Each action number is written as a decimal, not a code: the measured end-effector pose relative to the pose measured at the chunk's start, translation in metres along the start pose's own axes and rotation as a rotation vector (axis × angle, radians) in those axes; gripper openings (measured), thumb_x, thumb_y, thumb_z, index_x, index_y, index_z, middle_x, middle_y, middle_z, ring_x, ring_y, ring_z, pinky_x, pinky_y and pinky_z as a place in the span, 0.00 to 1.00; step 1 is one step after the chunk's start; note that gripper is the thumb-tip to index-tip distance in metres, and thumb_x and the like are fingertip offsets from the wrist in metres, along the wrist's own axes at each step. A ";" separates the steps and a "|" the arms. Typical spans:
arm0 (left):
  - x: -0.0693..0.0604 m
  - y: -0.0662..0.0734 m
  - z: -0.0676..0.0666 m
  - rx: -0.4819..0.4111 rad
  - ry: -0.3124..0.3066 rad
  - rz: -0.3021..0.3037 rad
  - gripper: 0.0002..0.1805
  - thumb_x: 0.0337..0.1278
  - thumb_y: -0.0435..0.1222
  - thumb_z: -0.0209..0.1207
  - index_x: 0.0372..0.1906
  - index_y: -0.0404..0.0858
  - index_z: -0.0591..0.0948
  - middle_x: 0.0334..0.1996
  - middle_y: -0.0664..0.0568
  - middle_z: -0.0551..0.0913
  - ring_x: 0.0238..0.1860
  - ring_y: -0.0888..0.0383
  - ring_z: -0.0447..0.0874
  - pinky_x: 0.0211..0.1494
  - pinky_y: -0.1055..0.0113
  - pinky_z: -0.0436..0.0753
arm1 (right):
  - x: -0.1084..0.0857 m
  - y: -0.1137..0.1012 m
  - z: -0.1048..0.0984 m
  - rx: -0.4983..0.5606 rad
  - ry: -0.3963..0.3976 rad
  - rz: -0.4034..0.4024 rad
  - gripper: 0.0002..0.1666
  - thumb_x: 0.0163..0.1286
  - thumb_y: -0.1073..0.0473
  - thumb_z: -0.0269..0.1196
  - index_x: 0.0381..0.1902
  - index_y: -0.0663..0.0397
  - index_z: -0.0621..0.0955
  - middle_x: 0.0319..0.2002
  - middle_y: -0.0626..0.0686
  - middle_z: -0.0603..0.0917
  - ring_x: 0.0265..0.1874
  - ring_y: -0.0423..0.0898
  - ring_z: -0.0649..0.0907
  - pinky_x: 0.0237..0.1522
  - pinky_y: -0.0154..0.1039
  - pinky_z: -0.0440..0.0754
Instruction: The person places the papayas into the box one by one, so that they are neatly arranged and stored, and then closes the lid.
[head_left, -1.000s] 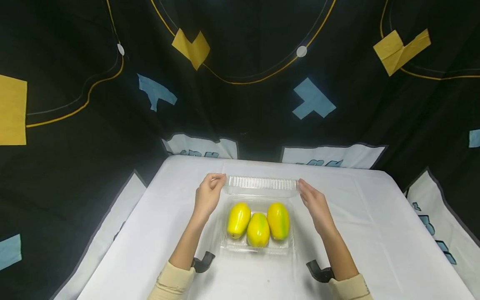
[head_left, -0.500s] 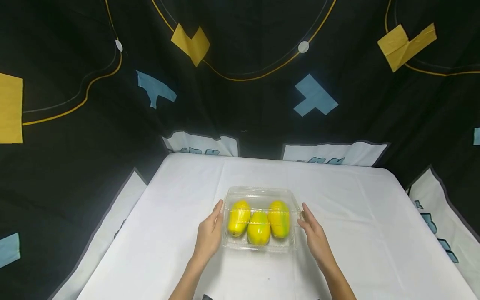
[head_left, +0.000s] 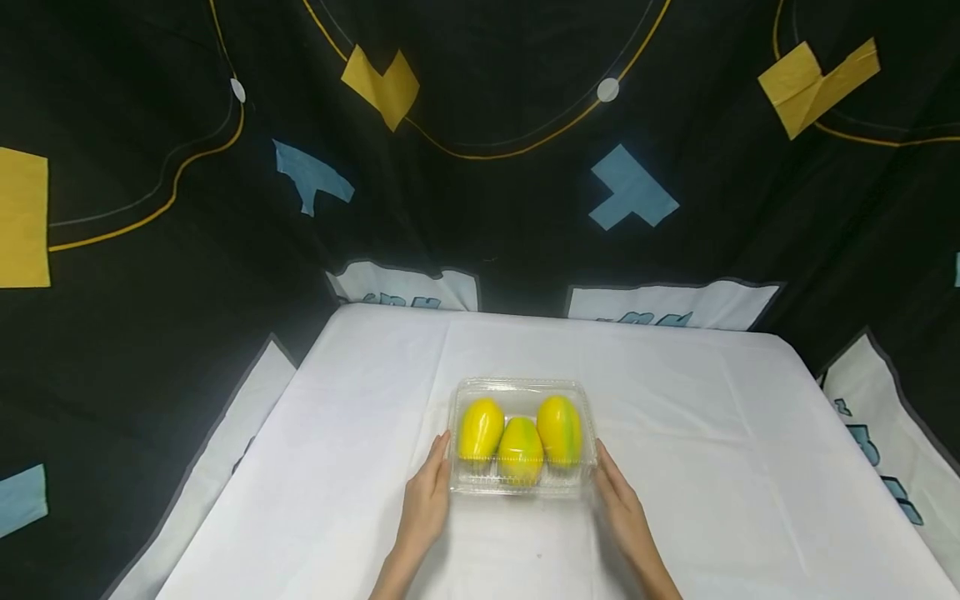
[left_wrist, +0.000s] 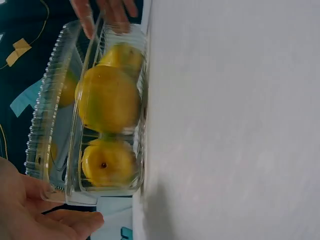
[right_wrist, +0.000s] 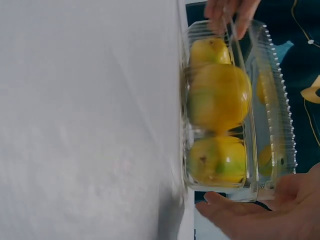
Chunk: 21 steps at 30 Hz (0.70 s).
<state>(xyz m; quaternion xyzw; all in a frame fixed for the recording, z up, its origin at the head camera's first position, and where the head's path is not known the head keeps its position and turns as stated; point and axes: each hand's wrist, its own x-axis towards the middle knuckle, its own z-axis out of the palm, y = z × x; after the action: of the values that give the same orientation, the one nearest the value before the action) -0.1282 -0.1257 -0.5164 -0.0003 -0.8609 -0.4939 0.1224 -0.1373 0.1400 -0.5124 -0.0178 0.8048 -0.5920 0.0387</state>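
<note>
Three yellow-green mangoes [head_left: 521, 442] lie in a clear plastic clamshell box [head_left: 525, 490] on the white table. Over them leans its clear ridged lid [left_wrist: 47, 107], still apart from the tray rim at the front in both wrist views. My left hand [head_left: 426, 500] touches the lid's left side with fairly straight fingers. At the right side, my right hand [head_left: 622, 512] touches the lid in much the same way, fingers extended. Both wrist views show the thumbs low, near the lid's front corners.
A white cloth [head_left: 337, 467] covers the table around the box. Behind and beside the table hangs a black curtain [head_left: 487, 225] with yellow and blue patches.
The lid has swung from standing up behind the fruit forward and down over it. Both hands have come toward the person along the box's sides with it.
</note>
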 end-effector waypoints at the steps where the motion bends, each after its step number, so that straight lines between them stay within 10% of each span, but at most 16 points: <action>1: -0.001 -0.001 0.001 -0.010 -0.008 -0.012 0.23 0.71 0.34 0.39 0.68 0.35 0.61 0.65 0.37 0.61 0.65 0.41 0.59 0.64 0.47 0.62 | 0.000 0.002 0.000 -0.003 0.007 0.003 0.31 0.76 0.51 0.38 0.71 0.57 0.51 0.71 0.56 0.50 0.69 0.55 0.49 0.68 0.55 0.47; 13: -0.009 -0.017 0.032 -0.204 0.174 0.001 0.23 0.73 0.39 0.35 0.67 0.33 0.62 0.65 0.41 0.64 0.65 0.48 0.60 0.64 0.57 0.62 | -0.001 0.018 0.008 -0.139 0.120 0.008 0.29 0.76 0.47 0.37 0.71 0.47 0.56 0.69 0.54 0.59 0.67 0.55 0.59 0.65 0.55 0.58; 21: -0.013 -0.017 0.041 -0.257 0.198 -0.011 0.24 0.73 0.38 0.32 0.68 0.36 0.59 0.67 0.42 0.59 0.66 0.48 0.56 0.64 0.74 0.56 | 0.000 0.022 0.012 -0.212 0.195 -0.049 0.27 0.76 0.50 0.39 0.70 0.46 0.60 0.46 0.57 0.78 0.42 0.52 0.77 0.47 0.47 0.77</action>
<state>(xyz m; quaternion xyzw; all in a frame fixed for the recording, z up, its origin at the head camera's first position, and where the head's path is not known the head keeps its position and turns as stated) -0.1262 -0.0976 -0.5537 0.0376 -0.7743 -0.5983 0.2027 -0.1361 0.1355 -0.5373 0.0163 0.8621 -0.5034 -0.0561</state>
